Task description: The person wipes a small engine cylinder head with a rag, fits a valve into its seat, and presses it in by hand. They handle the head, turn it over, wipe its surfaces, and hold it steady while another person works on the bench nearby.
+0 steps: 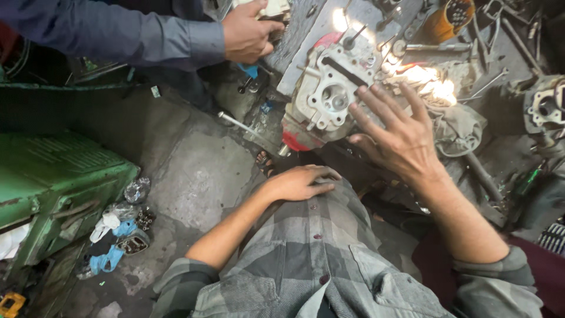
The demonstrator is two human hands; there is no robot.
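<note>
Far left of frame: green machine housing [56, 182], paint worn, with crumpled white and blue rags [112, 235] on the concrete floor [200, 176] just beside its lower right corner.

Upper left to upper centre: co-worker's sleeve [118, 32] in grey-blue, ending in a co-worker's hand [250, 32] closed around a pale object, kind not discernible.

Lower centre: left hand [300, 182] resting palm down on the grey checked shirt [312, 253], fingers together and slightly curled, holding nothing.

Upper centre: aluminium cylinder head [326, 94] lying on the cluttered workbench [306, 41], 1 round bore facing up, red part visible under its lower edge.

Right of centre: right hand [400, 138] spread wide, all 5 fingers extended, fingertips at the right edge of the cylinder head; contact not certain. Nothing gripped.

Upper right: orange container [453, 17] of small metal parts, loose tools, dirty cloth [465, 126]. Far right edge: second engine casting [547, 109].
</note>
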